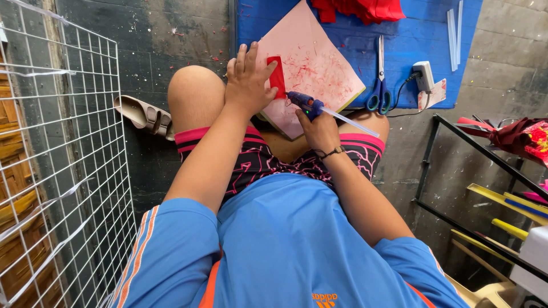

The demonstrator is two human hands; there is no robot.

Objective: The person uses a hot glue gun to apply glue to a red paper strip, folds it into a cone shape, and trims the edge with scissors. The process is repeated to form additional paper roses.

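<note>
I sit cross-legged on the floor with a pink board (319, 63) propped on my legs. My left hand (246, 80) presses a small red strip (277, 77) flat against the board. My right hand (319, 130) grips a blue glue gun (303, 104), with a clear glue stick (351, 121) poking out of its back. The gun's nozzle touches the lower edge of the red strip. Red smears and flecks cover the board's surface.
A blue mat (399, 40) lies ahead with blue-handled scissors (379, 85), a white plug adapter (424, 76), spare glue sticks (455, 28) and red material (365, 8). A wire grid panel (63, 171) stands left, a sandal (142, 114) beside my knee, a black metal frame (474, 171) right.
</note>
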